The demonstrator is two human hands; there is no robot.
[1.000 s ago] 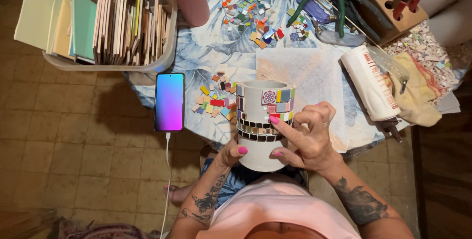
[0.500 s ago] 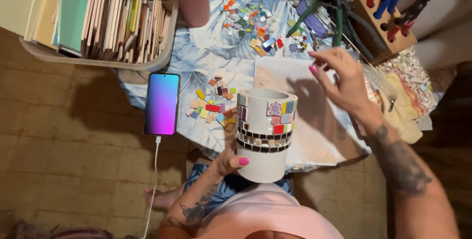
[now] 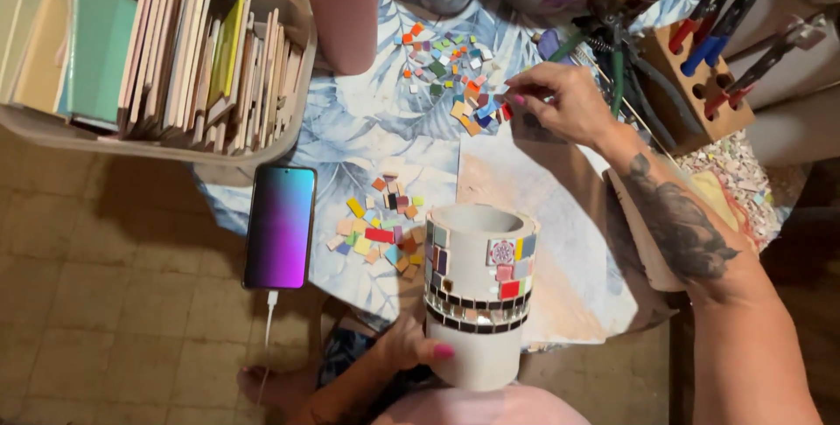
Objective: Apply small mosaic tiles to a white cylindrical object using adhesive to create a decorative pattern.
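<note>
1. The left hand (image 3: 411, 346), at the bottom centre of the frame, is gripping the lower side of a grey pot (image 3: 477, 289), with its fingers wrapped around the wall and one pink nail showing.
2. The pot is sitting tilted at the bottom centre, its open mouth facing up, with a band of small coloured and dark tiles stuck around its side.
3. The right hand (image 3: 560, 101) is reaching to the upper centre of the frame, with thumb and forefinger pinched narrowly together on a small tile at the edge of a far pile of tiles (image 3: 446, 71).
4. A second pile of tiles (image 3: 376, 224) is lying at the centre, just left of the pot's rim.
5. A phone (image 3: 280, 226) with a purple-blue screen is lying left of centre on the patterned cloth (image 3: 367, 128), a white cable running from its lower end.
6. A tub of upright flat tiles (image 3: 166, 49) is filling the upper left.
7. A pink cylinder (image 3: 343, 5) is standing at the top centre.
8. A wooden block holding tools (image 3: 700, 75) is sitting in the upper right.
</note>
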